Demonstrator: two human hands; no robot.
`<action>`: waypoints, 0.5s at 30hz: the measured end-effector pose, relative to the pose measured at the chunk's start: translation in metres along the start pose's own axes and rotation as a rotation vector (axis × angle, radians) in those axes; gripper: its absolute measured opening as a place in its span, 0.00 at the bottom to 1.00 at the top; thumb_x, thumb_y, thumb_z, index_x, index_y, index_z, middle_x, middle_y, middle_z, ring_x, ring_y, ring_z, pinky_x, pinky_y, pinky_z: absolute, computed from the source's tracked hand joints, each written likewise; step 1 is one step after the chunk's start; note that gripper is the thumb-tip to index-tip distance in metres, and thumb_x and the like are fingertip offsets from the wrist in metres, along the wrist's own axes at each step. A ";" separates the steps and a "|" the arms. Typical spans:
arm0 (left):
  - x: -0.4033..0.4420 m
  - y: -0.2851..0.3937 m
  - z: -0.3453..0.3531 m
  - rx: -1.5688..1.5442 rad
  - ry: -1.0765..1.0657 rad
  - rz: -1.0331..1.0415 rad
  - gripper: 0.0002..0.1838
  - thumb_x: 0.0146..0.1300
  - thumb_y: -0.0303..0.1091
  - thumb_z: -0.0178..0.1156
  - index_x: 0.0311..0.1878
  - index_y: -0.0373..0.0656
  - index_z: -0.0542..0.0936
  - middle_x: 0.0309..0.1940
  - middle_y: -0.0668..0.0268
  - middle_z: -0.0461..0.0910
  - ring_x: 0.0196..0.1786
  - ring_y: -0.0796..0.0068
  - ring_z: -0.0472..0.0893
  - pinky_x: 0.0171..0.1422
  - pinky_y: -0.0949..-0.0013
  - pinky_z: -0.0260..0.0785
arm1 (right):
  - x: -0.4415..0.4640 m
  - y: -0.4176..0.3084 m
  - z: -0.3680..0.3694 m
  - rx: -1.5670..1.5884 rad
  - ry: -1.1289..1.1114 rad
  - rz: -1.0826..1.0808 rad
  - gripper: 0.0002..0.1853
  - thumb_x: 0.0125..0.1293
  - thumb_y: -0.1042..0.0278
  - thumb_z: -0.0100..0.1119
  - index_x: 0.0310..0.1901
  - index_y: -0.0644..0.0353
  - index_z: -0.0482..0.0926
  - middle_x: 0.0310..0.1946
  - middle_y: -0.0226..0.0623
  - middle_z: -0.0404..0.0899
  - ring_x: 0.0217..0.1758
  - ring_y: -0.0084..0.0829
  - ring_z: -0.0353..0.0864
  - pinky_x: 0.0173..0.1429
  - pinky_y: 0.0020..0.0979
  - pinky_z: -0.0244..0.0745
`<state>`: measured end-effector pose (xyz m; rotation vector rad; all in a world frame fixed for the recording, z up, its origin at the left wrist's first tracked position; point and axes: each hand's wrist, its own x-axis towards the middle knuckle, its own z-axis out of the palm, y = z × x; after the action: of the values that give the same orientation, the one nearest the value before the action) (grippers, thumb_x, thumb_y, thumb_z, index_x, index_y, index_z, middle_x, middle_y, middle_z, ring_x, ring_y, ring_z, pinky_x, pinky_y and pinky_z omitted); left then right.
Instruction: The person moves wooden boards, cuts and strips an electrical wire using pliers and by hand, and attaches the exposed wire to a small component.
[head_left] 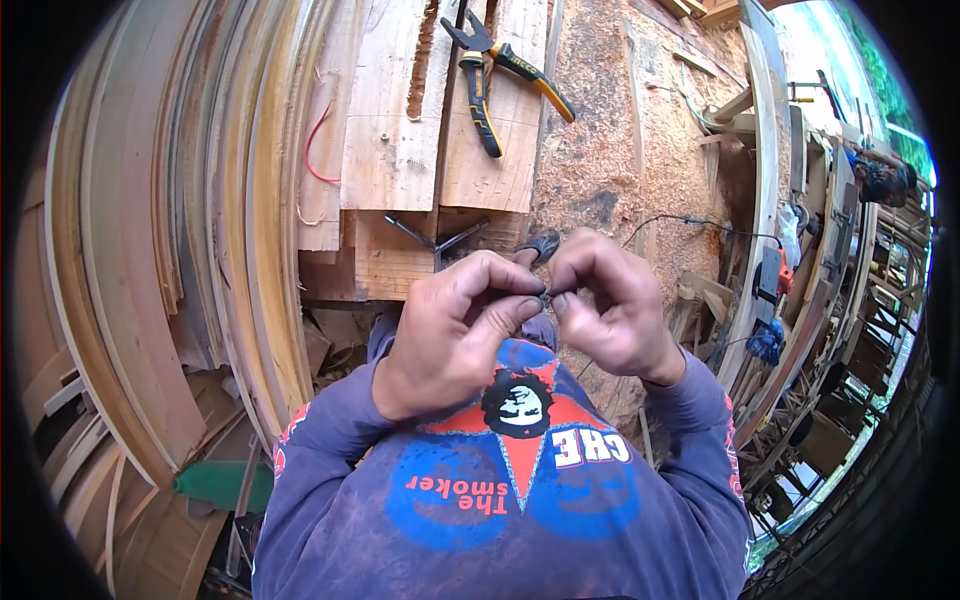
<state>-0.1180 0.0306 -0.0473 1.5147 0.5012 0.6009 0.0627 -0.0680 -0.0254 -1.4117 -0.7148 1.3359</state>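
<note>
In the head view my left hand (455,325) and my right hand (618,308) meet in front of my chest, thumbs and forefingers pinched together. Between the fingertips there seems to be a tiny dark piece (547,294), too small to name. Beyond the hands, pliers (490,70) with black and yellow handles lie with jaws parted on wooden boards (393,160). A dark three-armed metal tool (437,245) rests near the boards' close end, just past my left hand. To its left a thin red wire (313,150) curls over a board.
Long planks (235,200) stand stacked along the left. Sawdust (590,130) covers the ground beyond my right hand. A black cable (690,220) runs right toward an orange power tool (784,272). A green object (225,485) lies low at the left, among offcuts.
</note>
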 end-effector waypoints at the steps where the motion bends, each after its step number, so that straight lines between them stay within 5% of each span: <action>1: 0.000 0.000 -0.004 -0.272 -0.073 -0.264 0.07 0.65 0.19 0.66 0.46 0.34 0.81 0.38 0.62 0.84 0.40 0.75 0.84 0.47 0.71 0.77 | 0.006 -0.005 -0.005 -0.321 -0.087 -0.327 0.09 0.57 0.83 0.61 0.40 0.64 0.77 0.32 0.30 0.78 0.30 0.23 0.76 0.31 0.27 0.71; 2: 0.000 -0.001 -0.007 -0.545 -0.147 -0.529 0.07 0.68 0.21 0.65 0.47 0.34 0.80 0.38 0.63 0.85 0.40 0.76 0.85 0.49 0.71 0.79 | 0.010 -0.010 -0.007 -0.642 -0.174 -0.654 0.11 0.53 0.84 0.62 0.39 0.64 0.77 0.31 0.33 0.78 0.29 0.28 0.76 0.31 0.29 0.72; 3: 0.001 -0.003 -0.006 -0.678 -0.145 -0.518 0.07 0.70 0.25 0.64 0.48 0.34 0.80 0.38 0.67 0.84 0.38 0.84 0.82 0.44 0.77 0.75 | 0.008 -0.013 -0.008 -0.637 -0.181 -0.624 0.13 0.50 0.86 0.63 0.39 0.63 0.77 0.31 0.38 0.78 0.29 0.36 0.77 0.32 0.33 0.73; 9: 0.011 -0.011 -0.013 -0.764 -0.301 -0.698 0.11 0.67 0.26 0.68 0.47 0.32 0.79 0.35 0.66 0.81 0.35 0.82 0.78 0.41 0.77 0.71 | 0.009 -0.012 -0.009 -0.710 -0.198 -0.715 0.12 0.52 0.84 0.64 0.39 0.63 0.77 0.32 0.39 0.78 0.31 0.40 0.80 0.34 0.37 0.75; 13: 0.010 -0.010 -0.008 -0.698 -0.285 -0.673 0.08 0.67 0.24 0.67 0.45 0.33 0.80 0.36 0.68 0.81 0.35 0.82 0.78 0.41 0.77 0.71 | 0.011 -0.008 -0.013 -0.808 -0.187 -0.704 0.10 0.54 0.83 0.62 0.39 0.64 0.78 0.32 0.40 0.77 0.31 0.39 0.80 0.34 0.34 0.76; 15: 0.006 -0.007 -0.001 -0.220 -0.120 -0.375 0.05 0.65 0.20 0.66 0.43 0.34 0.81 0.36 0.66 0.82 0.38 0.80 0.80 0.43 0.75 0.73 | 0.004 -0.007 -0.013 -0.745 -0.163 -0.523 0.10 0.55 0.82 0.62 0.39 0.64 0.78 0.32 0.40 0.77 0.30 0.36 0.80 0.34 0.33 0.76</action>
<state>-0.1139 0.0354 -0.0537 1.1999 0.5884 0.2605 0.0770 -0.0656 -0.0218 -1.5179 -1.6817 0.7916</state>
